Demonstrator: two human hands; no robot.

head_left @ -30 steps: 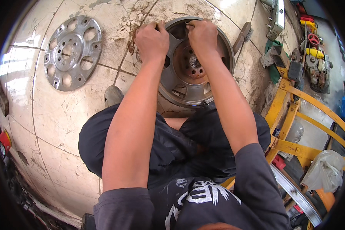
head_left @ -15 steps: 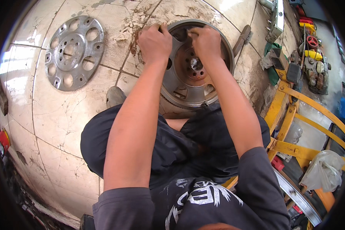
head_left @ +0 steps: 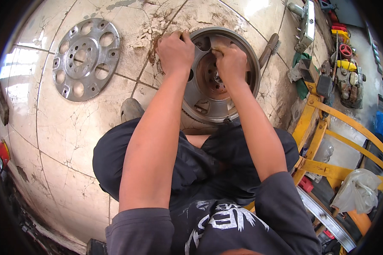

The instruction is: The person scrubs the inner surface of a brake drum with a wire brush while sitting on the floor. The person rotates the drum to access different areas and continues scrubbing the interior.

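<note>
Floor [head_left: 81, 136]: pale and tiled, dark lines between the squares, many thin cracks, stained brown near the top, shiny at the left.
Shirt [head_left: 225, 238]: dark gray, with a big white print on the front.
Pants [head_left: 236, 146]: black, bent wide, just below the wheel [head_left: 202, 80].
Arms [head_left: 155, 140]: bare, both stretched up to the wheel.
Frame [head_left: 306, 121]: yellow, made of bars, off to the right.
Wheel: flat on the floor at the top middle; gray and round, with big holes, teeth at the lower left edge, and a rusty brown middle with a ring of small holes.
Plate [head_left: 87, 74]: silver and round, full of holes, flat on the floor, left of the wheel and well apart from it.
Bag [head_left: 358, 191]: pale and crumpled, by the low part of the frame.
Left hand [head_left: 175, 52]: at the upper left edge of the wheel, with curled fingers; cannot tell how tight.
Right hand [head_left: 232, 63]: over the upper right part of the wheel, with bent, bunched fingers, apart from the left hand; cannot tell about anything small inside.
Shoe [head_left: 131, 109]: gray-brown, left of the wheel.
Brush [head_left: 267, 52]: brown handle, gray bristles, just beside the right edge of the wheel.
</note>
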